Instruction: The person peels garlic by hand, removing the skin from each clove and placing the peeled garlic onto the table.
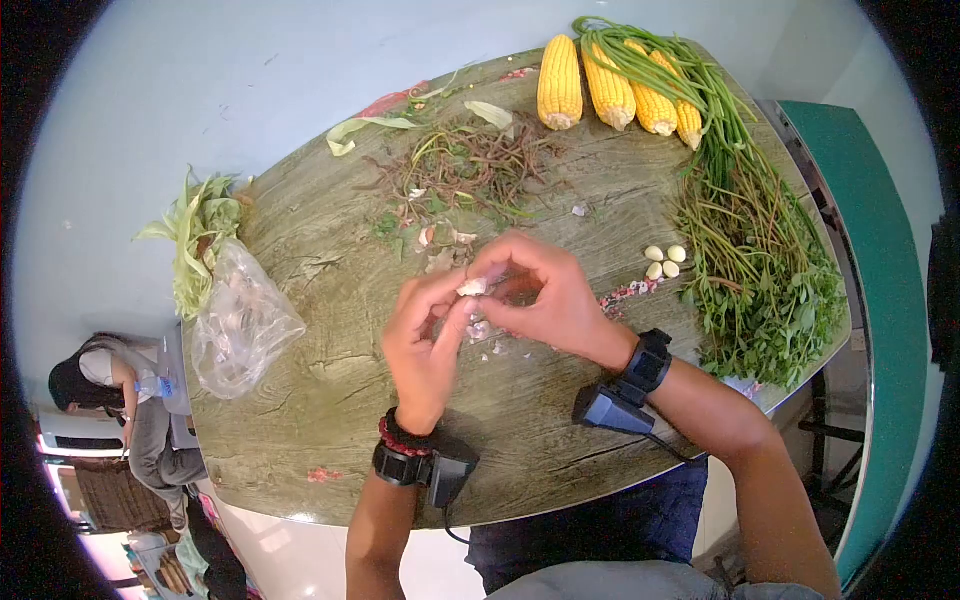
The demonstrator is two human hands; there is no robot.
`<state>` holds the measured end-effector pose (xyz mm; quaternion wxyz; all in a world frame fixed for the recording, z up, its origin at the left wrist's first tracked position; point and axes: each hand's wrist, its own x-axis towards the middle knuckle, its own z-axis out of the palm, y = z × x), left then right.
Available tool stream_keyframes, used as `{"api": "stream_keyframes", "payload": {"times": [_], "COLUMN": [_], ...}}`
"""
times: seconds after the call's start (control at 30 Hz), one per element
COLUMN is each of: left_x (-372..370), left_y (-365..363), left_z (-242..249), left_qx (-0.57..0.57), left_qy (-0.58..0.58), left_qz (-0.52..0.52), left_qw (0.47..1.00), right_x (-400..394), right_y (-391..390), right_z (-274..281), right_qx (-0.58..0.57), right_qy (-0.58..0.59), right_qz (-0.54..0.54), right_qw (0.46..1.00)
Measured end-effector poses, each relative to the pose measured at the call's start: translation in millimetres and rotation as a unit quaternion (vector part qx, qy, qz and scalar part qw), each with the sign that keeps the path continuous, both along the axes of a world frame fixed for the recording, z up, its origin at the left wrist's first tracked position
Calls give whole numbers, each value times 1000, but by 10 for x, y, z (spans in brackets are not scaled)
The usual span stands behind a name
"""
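Note:
Near the middle of the table, my left hand (425,335) and my right hand (545,295) meet at their fingertips. Both pinch one small whitish garlic clove (472,287) between thumbs and fingers. Bits of garlic skin (480,330) lie on the table just below the fingers, and more peelings (440,250) lie above them. Several peeled cloves (654,254) sit in a small group to the right of my right hand.
Several corn cobs (560,85) lie at the top right beside long green stems and leafy greens (765,300). Plant trimmings (470,165) are spread on the wooden table (330,420). At the left are a clear plastic bag (240,325) and husks (195,235). Another person (150,420) sits beyond.

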<state>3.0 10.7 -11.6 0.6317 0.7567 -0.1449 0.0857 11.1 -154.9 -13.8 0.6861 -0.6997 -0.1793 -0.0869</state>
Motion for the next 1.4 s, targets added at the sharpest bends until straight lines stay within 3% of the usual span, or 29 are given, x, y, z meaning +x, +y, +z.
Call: {"api": "stream_keyframes", "payload": {"times": [0.23, 0.37, 0.57, 0.63, 0.77, 0.97, 1.07, 1.27, 1.4], "left_x": [1, 20, 13, 11, 0, -25, 18, 40, 77], "left_y": [38, 49, 32, 26, 35, 36, 47, 81, 62], "left_z": [-10, 12, 111, 102, 86, -20, -36, -20, -3], "left_qx": [30, 93, 244, 255, 291, 168, 164, 251, 234], "left_qy": [-78, -129, -256, -271, -300, -122, -91, -105, -191], "left_qz": [35, 39, 64, 71, 84, 96, 105, 91, 109], "left_qw": [996, 987, 933, 925, 905, 973, 977, 958, 947], "right_x": [12, 2, -7, -24, -10, -10, -20, -6, -11], "right_y": [12, -40, -33, -36, -33, -40, -39, -41, -35], "right_z": [16, 35, -2, 17, -9, -12, -3, -18, 15], "right_qx": [8, -51, -34, -23, -40, -34, -6, 26, 30], "right_qy": [-2, 31, 44, 79, 31, 52, 74, 75, 100], "right_qz": [22, 26, 12, 19, 19, 50, 65, 84, 64], "right_qw": [1000, 998, 998, 996, 999, 997, 995, 993, 992]}}
